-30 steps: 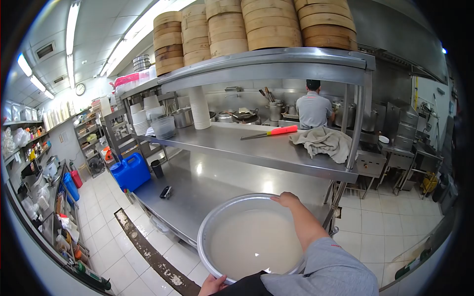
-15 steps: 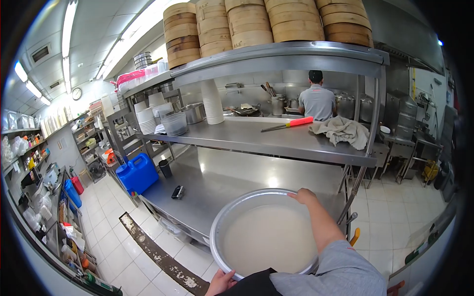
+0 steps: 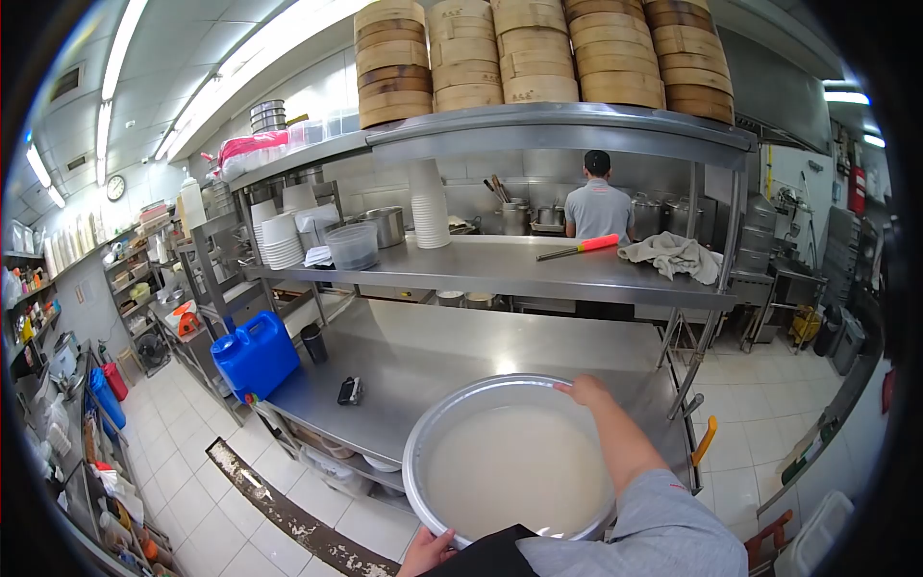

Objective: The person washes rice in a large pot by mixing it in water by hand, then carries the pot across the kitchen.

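Observation:
A large round metal basin [image 3: 415, 478] holds a cloudy, whitish liquid and is at the front edge of the steel table [image 3: 461, 341]. My right hand [image 3: 583, 389] grips its far right rim, fingers closed over the edge. At the near left rim, my left hand [image 3: 429, 553] is closed on the metal, only partly in view at the bottom of the frame. What supports the basin's near side is hidden by my body and the basin itself.
On the table are a blue jerrycan [image 3: 258, 356], a dark cup [image 3: 313, 343] and a small black object [image 3: 350, 390]. The shelf above holds stacked bowls [image 3: 429, 204], a red-handled tool [image 3: 577, 247] and a cloth [image 3: 673, 256]. Bamboo steamers [image 3: 615, 58] stand on top. A person [image 3: 598, 204] is beyond.
The view has shifted, bringing a yellow handle at the table's right side into sight. Both hands keep their hold on the basin's rim. The person beyond remains at the back counter.

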`<move>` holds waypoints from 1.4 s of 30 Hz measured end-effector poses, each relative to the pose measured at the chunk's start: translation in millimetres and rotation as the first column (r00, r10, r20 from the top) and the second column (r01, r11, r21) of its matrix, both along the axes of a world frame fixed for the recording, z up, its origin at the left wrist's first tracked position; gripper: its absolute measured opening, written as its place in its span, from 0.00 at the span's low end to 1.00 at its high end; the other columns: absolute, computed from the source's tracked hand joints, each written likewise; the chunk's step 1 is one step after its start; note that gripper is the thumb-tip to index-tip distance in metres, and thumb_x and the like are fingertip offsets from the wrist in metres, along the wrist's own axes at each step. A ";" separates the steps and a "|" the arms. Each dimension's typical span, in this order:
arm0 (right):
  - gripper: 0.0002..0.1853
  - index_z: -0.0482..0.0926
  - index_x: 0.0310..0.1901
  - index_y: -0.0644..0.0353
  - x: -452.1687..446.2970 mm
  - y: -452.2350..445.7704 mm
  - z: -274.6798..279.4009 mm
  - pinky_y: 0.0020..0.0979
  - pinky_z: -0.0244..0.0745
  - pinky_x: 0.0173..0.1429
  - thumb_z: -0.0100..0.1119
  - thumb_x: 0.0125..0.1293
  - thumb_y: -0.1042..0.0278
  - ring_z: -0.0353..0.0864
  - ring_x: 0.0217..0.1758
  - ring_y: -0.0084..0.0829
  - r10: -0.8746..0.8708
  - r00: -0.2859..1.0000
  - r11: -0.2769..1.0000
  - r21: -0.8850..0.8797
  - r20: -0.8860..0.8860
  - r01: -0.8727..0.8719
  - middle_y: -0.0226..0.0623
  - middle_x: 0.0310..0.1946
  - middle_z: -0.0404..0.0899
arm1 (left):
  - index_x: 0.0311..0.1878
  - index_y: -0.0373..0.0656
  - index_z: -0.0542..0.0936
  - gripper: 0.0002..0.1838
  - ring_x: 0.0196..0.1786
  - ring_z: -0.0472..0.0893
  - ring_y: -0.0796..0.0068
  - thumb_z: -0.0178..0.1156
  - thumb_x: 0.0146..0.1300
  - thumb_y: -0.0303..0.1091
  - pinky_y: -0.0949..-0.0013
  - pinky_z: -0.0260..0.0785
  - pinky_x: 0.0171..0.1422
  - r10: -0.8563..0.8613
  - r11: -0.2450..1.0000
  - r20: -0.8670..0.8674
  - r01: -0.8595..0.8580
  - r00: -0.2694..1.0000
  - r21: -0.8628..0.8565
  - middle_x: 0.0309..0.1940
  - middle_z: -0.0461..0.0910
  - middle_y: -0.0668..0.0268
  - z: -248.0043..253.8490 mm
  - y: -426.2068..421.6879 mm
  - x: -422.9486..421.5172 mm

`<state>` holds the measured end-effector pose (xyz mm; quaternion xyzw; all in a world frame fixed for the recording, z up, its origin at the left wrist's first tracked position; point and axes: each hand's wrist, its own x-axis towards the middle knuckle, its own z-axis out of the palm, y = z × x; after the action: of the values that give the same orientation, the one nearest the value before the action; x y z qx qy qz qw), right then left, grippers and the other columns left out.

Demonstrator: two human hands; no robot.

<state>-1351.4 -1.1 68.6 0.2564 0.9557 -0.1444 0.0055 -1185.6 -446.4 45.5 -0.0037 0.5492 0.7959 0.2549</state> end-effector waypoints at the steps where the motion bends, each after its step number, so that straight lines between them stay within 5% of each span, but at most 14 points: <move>1: 0.43 0.80 0.47 0.64 0.8 -13.9 3.3 0.42 0.71 0.58 0.45 0.58 0.23 0.77 0.55 0.48 -0.002 1.000 1.000 -0.002 -0.002 0.002 0.51 0.50 0.79 | 0.53 0.39 0.74 0.15 0.23 0.68 0.83 0.54 0.66 0.34 0.79 0.59 0.26 0.026 1.000 -0.013 -0.026 1.000 0.017 0.27 0.74 0.70 -0.5 -7.2 -2.3; 2: 0.40 0.79 0.48 0.62 -0.2 -26.9 6.8 0.43 0.72 0.57 0.44 0.60 0.25 0.77 0.54 0.47 0.024 1.000 0.999 0.037 -0.020 -0.023 0.49 0.49 0.79 | 0.53 0.39 0.74 0.15 0.23 0.68 0.83 0.54 0.66 0.34 0.79 0.59 0.26 0.025 1.000 -0.016 -0.025 1.000 0.016 0.27 0.74 0.70 -21.3 -16.9 -10.4; 3: 0.37 0.78 0.49 0.59 -4.4 -37.2 9.3 0.44 0.72 0.56 0.42 0.62 0.28 0.77 0.54 0.46 0.051 0.998 0.996 0.076 -0.038 -0.048 0.47 0.49 0.79 | 0.54 0.40 0.73 0.15 0.24 0.68 0.84 0.54 0.67 0.33 0.80 0.59 0.26 -0.005 0.981 -0.548 -0.103 0.836 -0.166 0.29 0.74 0.70 -58.6 -27.7 -22.9; 4: 0.37 0.78 0.49 0.59 -12.9 -45.2 6.1 0.44 0.72 0.56 0.42 0.62 0.28 0.77 0.54 0.46 0.053 0.998 0.996 0.075 -0.040 -0.050 0.47 0.49 0.79 | 0.56 0.40 0.72 0.16 0.25 0.68 0.86 0.53 0.67 0.33 0.82 0.59 0.27 -0.143 0.925 -0.894 -0.263 0.424 -0.273 0.30 0.74 0.70 -78.3 -36.2 -31.6; 5: 0.34 0.77 0.49 0.57 -22.7 -54.0 0.3 0.44 0.74 0.53 0.42 0.65 0.31 0.78 0.52 0.44 0.118 0.988 0.982 0.159 -0.098 -0.102 0.44 0.46 0.80 | 0.56 0.40 0.72 0.16 0.25 0.68 0.86 0.53 0.67 0.33 0.82 0.59 0.27 -0.144 0.924 -0.894 -0.265 0.425 -0.275 0.30 0.74 0.70 -72.1 -42.0 -32.3; 7: 0.30 0.76 0.49 0.55 -44.1 -69.6 -10.2 0.45 0.75 0.50 0.41 0.67 0.34 0.80 0.50 0.43 0.196 0.970 0.958 0.240 -0.146 -0.158 0.41 0.43 0.81 | 0.58 0.41 0.71 0.17 0.31 0.73 0.82 0.53 0.67 0.32 0.80 0.65 0.33 -0.073 0.965 -0.519 -0.071 0.851 -0.252 0.36 0.77 0.67 -59.7 -54.8 -29.0; 11: 0.23 0.70 0.54 0.50 -85.2 -105.7 -10.8 0.45 0.76 0.49 0.38 0.71 0.43 0.80 0.49 0.43 0.365 0.923 0.902 0.294 -0.124 -0.317 0.41 0.42 0.81 | 0.60 0.41 0.69 0.19 0.35 0.76 0.79 0.53 0.67 0.32 0.78 0.69 0.37 -0.048 0.997 -0.058 0.044 0.997 -0.058 0.39 0.77 0.64 -21.4 -79.3 -41.1; 13: 0.22 0.70 0.54 0.50 -103.5 -124.6 -4.9 0.44 0.76 0.49 0.39 0.71 0.44 0.80 0.49 0.43 0.376 0.921 0.902 0.267 -0.098 -0.340 0.41 0.43 0.81 | 0.62 0.40 0.67 0.20 0.30 0.75 0.79 0.53 0.67 0.32 0.76 0.68 0.30 0.078 0.996 0.046 -0.076 0.996 -0.043 0.35 0.77 0.66 -3.2 -83.9 -43.7; 14: 0.22 0.70 0.53 0.50 -114.2 -133.9 -1.1 0.44 0.76 0.49 0.40 0.70 0.44 0.80 0.49 0.42 0.369 0.927 0.912 0.218 -0.064 -0.348 0.40 0.44 0.80 | 0.59 0.41 0.66 0.18 0.21 0.69 0.83 0.52 0.68 0.32 0.78 0.58 0.17 0.326 0.943 0.114 -0.331 0.939 0.028 0.26 0.74 0.70 -5.6 -69.2 -47.7; 21: 0.25 0.75 0.51 0.50 -188.6 -176.3 2.8 0.41 0.75 0.52 0.46 0.65 0.40 0.79 0.50 0.39 0.340 0.940 0.940 0.006 -0.031 -0.340 0.39 0.44 0.80 | 0.50 0.42 0.69 0.09 0.24 0.69 0.81 0.52 0.68 0.29 0.77 0.66 0.29 0.266 0.963 0.088 -0.268 0.960 0.011 0.26 0.71 0.70 10.3 -106.5 -87.1; 31: 0.39 0.80 0.49 0.66 -312.3 -168.3 -29.8 0.39 0.70 0.59 0.54 0.55 0.30 0.77 0.56 0.45 0.456 0.890 0.850 -0.294 -0.005 -0.437 0.51 0.53 0.77 | 0.45 0.40 0.71 0.06 0.17 0.65 0.82 0.53 0.67 0.29 0.77 0.57 0.20 0.252 0.965 0.059 -0.247 0.966 -0.085 0.18 0.67 0.73 -4.4 -152.1 -183.6; 33: 0.44 0.80 0.49 0.65 -317.5 -184.9 10.6 0.39 0.69 0.59 0.50 0.54 0.24 0.76 0.56 0.46 0.450 0.835 0.889 -0.243 0.317 -0.387 0.50 0.53 0.77 | 0.42 0.40 0.71 0.06 0.15 0.64 0.82 0.55 0.67 0.31 0.77 0.55 0.19 0.264 0.960 0.068 -0.256 0.962 -0.110 0.15 0.66 0.74 0.2 -159.7 -201.0; 37: 0.47 0.81 0.46 0.68 -357.9 -219.9 6.6 0.39 0.70 0.58 0.40 0.59 0.22 0.78 0.52 0.47 0.487 0.825 0.872 -0.110 0.287 -0.477 0.52 0.48 0.80 | 0.44 0.38 0.73 0.09 0.16 0.66 0.81 0.56 0.66 0.33 0.76 0.57 0.20 0.220 0.969 0.025 -0.215 0.975 -0.125 0.16 0.68 0.73 -12.5 -174.6 -233.5; 42: 0.44 0.82 0.46 0.61 -363.5 -254.3 14.8 0.39 0.71 0.57 0.32 0.62 0.23 0.77 0.56 0.41 0.254 0.957 0.961 -0.150 0.138 -0.234 0.42 0.50 0.80 | 0.42 0.40 0.73 0.10 0.18 0.67 0.81 0.57 0.64 0.35 0.76 0.58 0.21 0.283 0.956 0.037 -0.278 0.959 -0.098 0.16 0.69 0.71 -12.9 -184.1 -256.3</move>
<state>-1714.9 -255.3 83.4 0.1459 0.9650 -0.1849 0.1150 -1441.9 -630.5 32.6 -0.1132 0.5725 0.7975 0.1528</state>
